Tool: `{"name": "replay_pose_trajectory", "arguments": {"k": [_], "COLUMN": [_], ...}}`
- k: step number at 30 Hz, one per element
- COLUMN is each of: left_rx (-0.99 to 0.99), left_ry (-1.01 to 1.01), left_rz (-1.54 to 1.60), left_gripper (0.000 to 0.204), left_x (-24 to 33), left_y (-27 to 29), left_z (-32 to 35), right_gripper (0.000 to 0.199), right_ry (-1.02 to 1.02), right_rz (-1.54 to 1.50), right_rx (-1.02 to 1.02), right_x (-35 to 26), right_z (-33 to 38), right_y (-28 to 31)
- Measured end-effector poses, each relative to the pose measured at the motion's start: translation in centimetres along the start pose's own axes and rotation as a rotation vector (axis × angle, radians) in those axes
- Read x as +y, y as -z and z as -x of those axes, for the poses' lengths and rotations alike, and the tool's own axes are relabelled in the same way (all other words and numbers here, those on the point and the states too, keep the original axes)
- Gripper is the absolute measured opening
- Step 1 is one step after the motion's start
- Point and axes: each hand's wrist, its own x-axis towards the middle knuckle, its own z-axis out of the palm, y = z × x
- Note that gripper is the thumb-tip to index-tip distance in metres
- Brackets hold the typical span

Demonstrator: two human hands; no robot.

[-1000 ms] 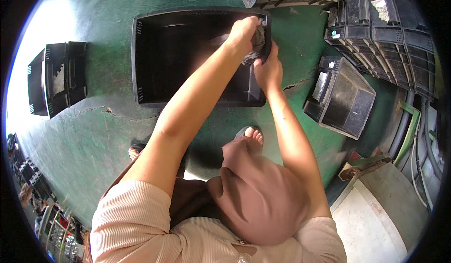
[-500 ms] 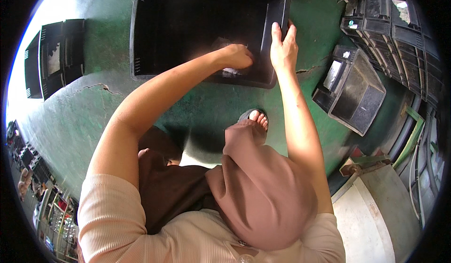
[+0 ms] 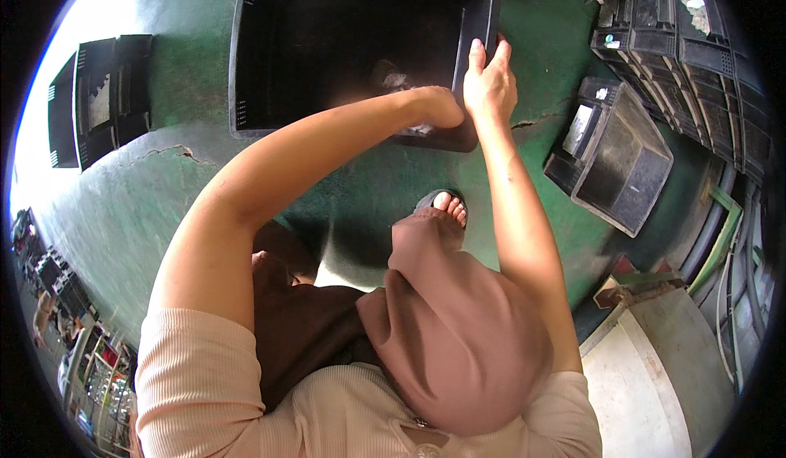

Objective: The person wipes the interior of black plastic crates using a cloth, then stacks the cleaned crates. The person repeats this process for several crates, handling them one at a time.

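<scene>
A large black plastic bin (image 3: 303, 49) stands on the floor in front of me, its open top facing up. My left hand (image 3: 440, 106) reaches inside, close to the near right corner, and is closed over a crumpled greyish-white rag (image 3: 396, 80). Bits of the rag show on both sides of that hand, while its fingertips are hidden. My right hand (image 3: 491, 90) grips the bin's right rim, thumb toward the inside and fingers over the outer side.
To the right lies a smaller black crate (image 3: 618, 159), tilted, beside stacked black crates (image 3: 679, 49). More black crates (image 3: 102, 102) stand at the left. The green floor (image 3: 344, 196) has cracks. A white curved panel (image 3: 634, 376) is at the lower right, near my right arm.
My left hand has slid rightward with the rag, nearer the bin's right wall. The bin's right side has shifted slightly left, with my right hand still on its rim.
</scene>
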Motion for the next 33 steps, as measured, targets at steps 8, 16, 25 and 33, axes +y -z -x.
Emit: {"name": "replay_pose_trajectory", "arguments": {"k": [8, 16, 25, 33], "left_rx": [0.075, 0.504, 1.414, 1.154], "left_ry": [-0.014, -0.132, 0.076, 0.245], "left_rz": [0.166, 0.967, 0.243, 0.502], "left_gripper": [0.033, 0.037, 0.037, 0.05], "left_x": [0.6, -5.1, -22.8, -20.9], "left_y": [-0.8, 1.6, 4.4, 1.3], "left_z": [2.3, 7.3, 15.0, 14.3], "right_gripper": [0.047, 0.047, 0.065, 0.052], "right_ry": [-0.057, 0.534, 0.932, 0.954], "right_rz": [-0.036, 0.007, 0.043, 0.265], "right_rx": [-0.022, 0.385, -0.253, -0.347], "right_x": [-0.3, -2.0, -6.7, -14.4], "right_z": [-0.2, 0.6, 2.4, -0.4], "right_y": [0.4, 1.8, -7.1, -18.0]}}
